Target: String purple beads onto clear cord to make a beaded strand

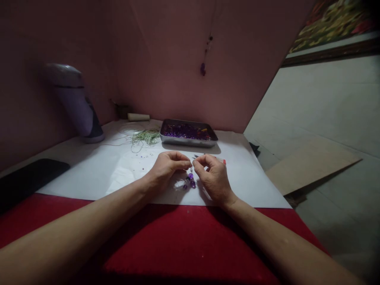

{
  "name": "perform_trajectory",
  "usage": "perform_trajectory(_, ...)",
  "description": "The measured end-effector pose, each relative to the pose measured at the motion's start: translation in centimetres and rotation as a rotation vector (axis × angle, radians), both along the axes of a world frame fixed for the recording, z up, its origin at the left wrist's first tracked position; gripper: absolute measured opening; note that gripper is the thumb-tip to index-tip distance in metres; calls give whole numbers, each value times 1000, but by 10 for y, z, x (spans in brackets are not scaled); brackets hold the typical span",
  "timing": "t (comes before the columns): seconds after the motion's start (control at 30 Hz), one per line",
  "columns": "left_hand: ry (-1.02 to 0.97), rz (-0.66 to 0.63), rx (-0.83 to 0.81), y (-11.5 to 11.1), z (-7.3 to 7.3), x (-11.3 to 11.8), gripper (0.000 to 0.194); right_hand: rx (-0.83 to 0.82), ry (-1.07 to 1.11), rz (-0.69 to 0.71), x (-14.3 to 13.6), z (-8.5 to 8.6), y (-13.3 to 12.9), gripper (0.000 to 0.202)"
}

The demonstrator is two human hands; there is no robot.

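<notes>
Over the middle of the white paper, a small cluster of purple and clear beads (190, 181) hangs from a thin string between my two hands. My left hand (170, 166) pinches the string's upper end between thumb and forefinger. Close by on the right, the thumb and forefinger of my right hand (212, 176) are pressed together at the same spot, on the string too as far as I can see. Partly behind my right hand lies a tool with a pointed metal tip (195, 156) and a red end. Exactly what sits between the fingertips is too small to make out.
A metal tray (190, 141) of purple beads stands at the back. Left of it lie tangled green thread (146, 137) and a pale roll (138, 117). Loose beads dot the white paper (118, 178). A purple bottle (78, 107) and a dark phone-like slab (38, 174) are at left. A beaded strand (203, 68) hangs on the wall.
</notes>
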State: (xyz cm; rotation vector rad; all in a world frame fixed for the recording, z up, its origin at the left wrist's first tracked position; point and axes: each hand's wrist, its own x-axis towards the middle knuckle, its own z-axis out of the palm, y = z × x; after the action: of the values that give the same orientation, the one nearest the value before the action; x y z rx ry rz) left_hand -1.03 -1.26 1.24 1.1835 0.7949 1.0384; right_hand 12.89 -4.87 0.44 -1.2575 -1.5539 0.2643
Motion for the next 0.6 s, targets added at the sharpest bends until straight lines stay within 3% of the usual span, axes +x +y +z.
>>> perform_trajectory(0.27,-26,-10,20,1,-2,1,9,-95,130,52,1,-1,2,13)
perform_trajectory(0.43,110,-73,30,-1,0,0,11,-80,133,58,2,0,3,13)
perform_trajectory(0.6,172,-27,8,-2,3,0,11,-74,132,59,0,2,2,13)
